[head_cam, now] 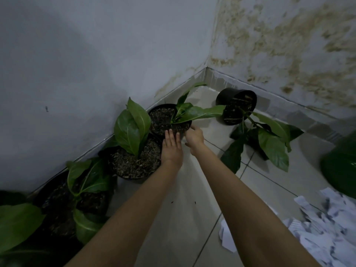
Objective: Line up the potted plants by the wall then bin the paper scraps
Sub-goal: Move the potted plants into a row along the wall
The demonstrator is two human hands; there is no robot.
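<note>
Three black potted plants stand in a row along the left wall: a far pot, a middle pot and a near pot. My left hand rests flat against the far pot's near rim. My right hand cups the same pot's right side. Another potted plant lies tipped over near the right wall, its leaves spread on the floor. White paper scraps are heaped on the tiles at the lower right.
A green bin or bag sits at the right edge, blurred. The two walls meet in a corner behind the pots; the right wall is stained. More green leaves show at the bottom left. Pale floor tiles lie under my arms.
</note>
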